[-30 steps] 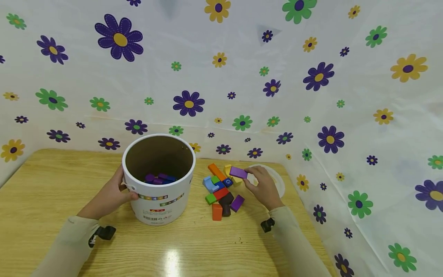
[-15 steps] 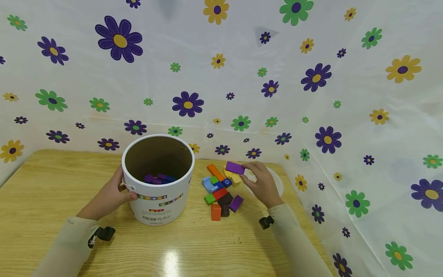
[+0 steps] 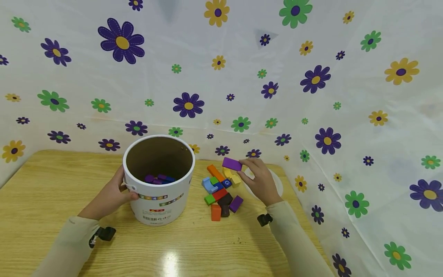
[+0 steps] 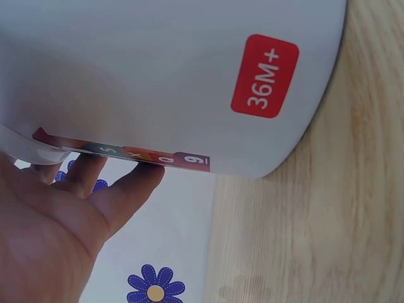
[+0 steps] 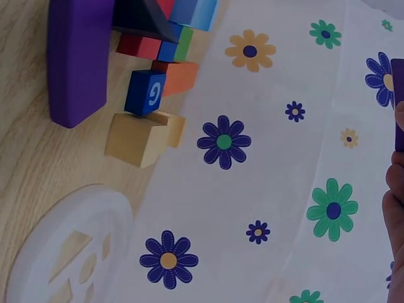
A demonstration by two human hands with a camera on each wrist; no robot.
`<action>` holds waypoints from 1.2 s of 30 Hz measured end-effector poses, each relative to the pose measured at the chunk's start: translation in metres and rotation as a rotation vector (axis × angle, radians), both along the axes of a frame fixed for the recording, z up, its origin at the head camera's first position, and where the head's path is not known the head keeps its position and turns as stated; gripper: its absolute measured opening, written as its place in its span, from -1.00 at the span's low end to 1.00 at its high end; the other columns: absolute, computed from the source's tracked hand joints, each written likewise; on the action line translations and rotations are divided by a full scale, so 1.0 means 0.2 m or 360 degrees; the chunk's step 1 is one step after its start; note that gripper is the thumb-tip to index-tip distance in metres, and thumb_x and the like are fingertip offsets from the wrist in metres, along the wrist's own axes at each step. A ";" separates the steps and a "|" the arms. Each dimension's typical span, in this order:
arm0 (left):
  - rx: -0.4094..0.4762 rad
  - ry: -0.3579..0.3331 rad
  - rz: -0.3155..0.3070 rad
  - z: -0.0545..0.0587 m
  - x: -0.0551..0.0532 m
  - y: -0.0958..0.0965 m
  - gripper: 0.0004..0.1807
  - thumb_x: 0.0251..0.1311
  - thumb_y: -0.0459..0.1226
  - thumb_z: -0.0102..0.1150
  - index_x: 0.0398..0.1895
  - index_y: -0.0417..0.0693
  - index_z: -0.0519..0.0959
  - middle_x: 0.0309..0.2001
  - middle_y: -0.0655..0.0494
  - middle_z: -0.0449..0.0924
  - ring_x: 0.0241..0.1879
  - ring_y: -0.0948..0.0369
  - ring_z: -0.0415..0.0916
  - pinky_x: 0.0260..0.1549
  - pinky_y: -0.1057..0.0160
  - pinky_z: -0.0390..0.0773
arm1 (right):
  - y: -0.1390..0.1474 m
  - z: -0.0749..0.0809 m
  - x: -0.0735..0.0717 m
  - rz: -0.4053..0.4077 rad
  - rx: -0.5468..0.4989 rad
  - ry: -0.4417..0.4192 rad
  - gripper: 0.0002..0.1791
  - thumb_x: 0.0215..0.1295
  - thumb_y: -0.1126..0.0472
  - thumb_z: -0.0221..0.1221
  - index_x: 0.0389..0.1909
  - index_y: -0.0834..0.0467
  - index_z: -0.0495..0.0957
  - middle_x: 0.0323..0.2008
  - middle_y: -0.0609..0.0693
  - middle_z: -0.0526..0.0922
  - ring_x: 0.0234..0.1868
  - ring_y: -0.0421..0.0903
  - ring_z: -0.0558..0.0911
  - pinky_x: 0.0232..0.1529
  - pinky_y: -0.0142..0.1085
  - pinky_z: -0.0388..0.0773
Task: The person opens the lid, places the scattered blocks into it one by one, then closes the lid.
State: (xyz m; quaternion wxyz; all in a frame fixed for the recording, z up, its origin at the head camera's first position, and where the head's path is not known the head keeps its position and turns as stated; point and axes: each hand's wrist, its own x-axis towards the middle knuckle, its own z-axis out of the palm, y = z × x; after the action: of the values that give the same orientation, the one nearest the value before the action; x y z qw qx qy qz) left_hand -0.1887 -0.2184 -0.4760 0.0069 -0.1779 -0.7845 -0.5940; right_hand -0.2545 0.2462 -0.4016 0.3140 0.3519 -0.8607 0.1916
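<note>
My left hand (image 3: 110,196) holds the left side of a white bucket (image 3: 155,213) by its handle joint, thumb toward the front. In the left wrist view, the fingers (image 4: 132,189) lie against the bucket's wall. Several purple and blue blocks (image 3: 160,179) lie at its bottom. My right hand (image 3: 259,182) pinches one end of a purple rectangular block (image 3: 232,164), raised above the back of a block pile. In the right wrist view only part of this hand (image 5: 396,202) shows at the right edge. A second purple block (image 3: 236,204) lies on the table.
Loose blocks sit right of the bucket: an orange bar (image 3: 215,172), yellow pieces (image 3: 235,179), a light blue arch (image 3: 209,185), dark brown ones (image 3: 225,201) and others. A white lid with shaped holes (image 5: 117,205) lies behind my right hand. A flowered cloth (image 3: 221,77) hangs behind the table.
My right hand has lifted the purple block a little up and to the left. The left hand and the bucket stay in place.
</note>
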 end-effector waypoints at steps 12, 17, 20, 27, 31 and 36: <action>-0.0003 0.0000 0.0002 -0.02 -0.01 -0.01 0.13 0.26 0.10 0.36 0.67 0.53 -0.25 0.64 -0.04 -0.15 0.52 -0.30 -0.05 0.30 -0.64 0.09 | -0.04 0.06 -0.01 0.0055 0.0026 0.0059 -0.61 0.19 0.28 0.49 0.04 0.25 0.70 -0.07 0.10 0.68 -0.02 0.04 0.62 0.11 -0.09 0.70; -0.0005 0.0006 -0.0002 -0.03 -0.01 -0.01 0.13 0.26 0.11 0.35 0.67 0.52 -0.26 0.64 -0.04 -0.14 0.51 -0.30 -0.03 0.29 -0.64 0.12 | -0.07 0.09 0.00 0.0063 0.0047 0.0092 -0.61 0.19 0.27 0.49 0.04 0.25 0.70 -0.07 0.12 0.68 -0.02 0.05 0.63 0.11 -0.10 0.70; 0.0000 0.0016 -0.0006 -0.03 -0.01 0.00 0.13 0.25 0.13 0.35 0.67 0.51 -0.25 0.63 -0.04 -0.13 0.51 -0.30 -0.01 0.29 -0.64 0.13 | -0.08 0.10 0.00 0.0060 0.0054 0.0102 -0.59 0.18 0.28 0.50 0.05 0.25 0.70 -0.07 0.11 0.69 -0.01 0.05 0.64 0.12 -0.09 0.70; 0.0022 0.0023 -0.0018 -0.03 -0.01 0.00 0.14 0.24 0.14 0.36 0.67 0.51 -0.25 0.64 -0.03 -0.13 0.52 -0.31 -0.04 0.29 -0.65 0.11 | -0.13 0.14 0.00 0.0068 0.0040 0.0070 -0.59 0.21 0.26 0.48 0.08 0.24 0.69 -0.05 0.10 0.69 0.02 0.04 0.64 0.14 -0.12 0.70; 0.0017 0.0020 -0.0016 -0.03 -0.01 -0.01 0.15 0.23 0.16 0.35 0.68 0.49 -0.26 0.64 -0.04 -0.15 0.52 -0.34 -0.05 0.28 -0.66 0.11 | -0.18 0.17 0.00 0.0090 0.0025 0.0076 -0.59 0.22 0.27 0.47 0.09 0.23 0.68 -0.03 0.11 0.69 0.04 0.05 0.63 0.17 -0.09 0.68; 0.0016 0.0012 -0.0016 -0.02 -0.02 -0.01 0.16 0.21 0.17 0.37 0.67 0.50 -0.25 0.65 -0.02 -0.16 0.53 -0.32 -0.07 0.30 -0.65 0.09 | -0.25 0.20 0.00 0.0140 0.0004 0.0051 -0.58 0.23 0.26 0.47 0.10 0.22 0.68 -0.01 0.12 0.68 0.07 0.07 0.63 0.19 -0.06 0.67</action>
State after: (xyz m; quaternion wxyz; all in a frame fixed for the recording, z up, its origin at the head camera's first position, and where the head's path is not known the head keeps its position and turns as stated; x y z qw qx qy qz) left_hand -0.1919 -0.2198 -0.4804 0.0078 -0.1840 -0.7805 -0.5974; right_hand -0.2537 0.1968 -0.3620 0.3187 0.3928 -0.8394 0.1986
